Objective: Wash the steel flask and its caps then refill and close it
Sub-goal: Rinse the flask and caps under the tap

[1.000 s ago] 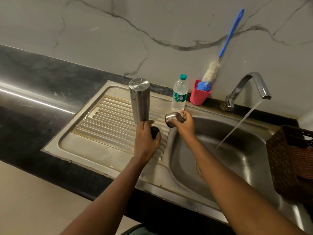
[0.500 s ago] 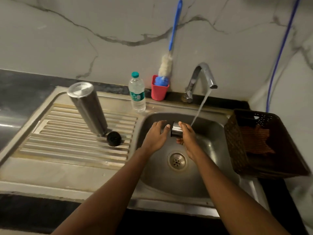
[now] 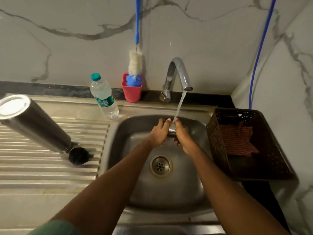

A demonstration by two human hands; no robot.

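Note:
The steel flask [image 3: 33, 123] stands upside down on the ribbed drainboard [image 3: 50, 167], with the black inner cap [image 3: 78, 156] beside its mouth. Over the sink basin [image 3: 169, 192], both hands hold the small steel cap [image 3: 171, 129] under the running water. My left hand [image 3: 158, 134] grips its left side and my right hand [image 3: 182, 135] grips its right side. The cap is mostly hidden between the fingers. Water from the tap [image 3: 177, 73] falls onto it.
A plastic water bottle [image 3: 104, 97] stands at the back of the drainboard. A red cup [image 3: 132, 89] holds a blue-handled bottle brush [image 3: 136, 65]. A dark perforated basket [image 3: 245, 143] with a checked cloth sits right of the basin. The drain [image 3: 160, 165] lies below my hands.
My left hand let go of the flask, which now stands on the drainboard. Both hands carried the steel cap rightward into the basin and under the water stream.

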